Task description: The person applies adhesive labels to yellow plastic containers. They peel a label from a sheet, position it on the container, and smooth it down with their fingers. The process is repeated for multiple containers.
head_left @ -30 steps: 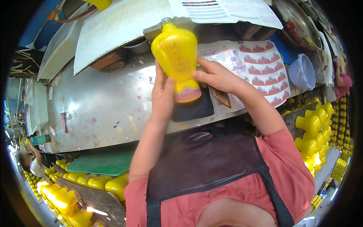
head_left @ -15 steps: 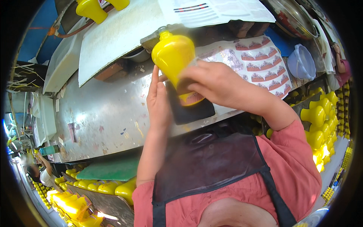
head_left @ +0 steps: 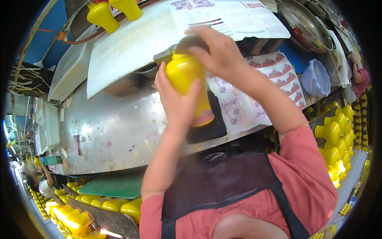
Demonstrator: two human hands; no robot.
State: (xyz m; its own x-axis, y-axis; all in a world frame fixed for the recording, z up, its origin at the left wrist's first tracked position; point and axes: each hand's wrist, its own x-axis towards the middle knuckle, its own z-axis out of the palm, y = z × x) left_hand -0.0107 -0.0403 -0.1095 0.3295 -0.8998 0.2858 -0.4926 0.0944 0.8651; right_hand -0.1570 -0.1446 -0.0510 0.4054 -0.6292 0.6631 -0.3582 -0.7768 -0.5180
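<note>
A glossy yellow vase-shaped bottle (head_left: 185,71) lies tilted, its narrow neck against a dark block at the far end and its base over a black pad (head_left: 203,135). A band of pink patterned decal runs round the base. My left hand (head_left: 177,95) is closed round the bottle's left side, thumb lying across the body. Above the bottle's shoulder, my right hand (head_left: 217,49) grips a flat dark-brown scraper-like piece (head_left: 191,44) with a rounded edge; its exact kind is unclear.
Decal sheets (head_left: 234,107) lie right of the bottle, near a pale blue bucket (head_left: 316,77). A white board (head_left: 131,47) stands raised over the metal tabletop (head_left: 107,127). Two yellow bottles (head_left: 102,16) stand at the far left. Several more fill racks (head_left: 334,131) at right. Another person (head_left: 39,179) works at left.
My right hand has moved with the brown piece from the bottle's base up to its shoulder. My left hand has shifted onto the body, its thumb now across the front.
</note>
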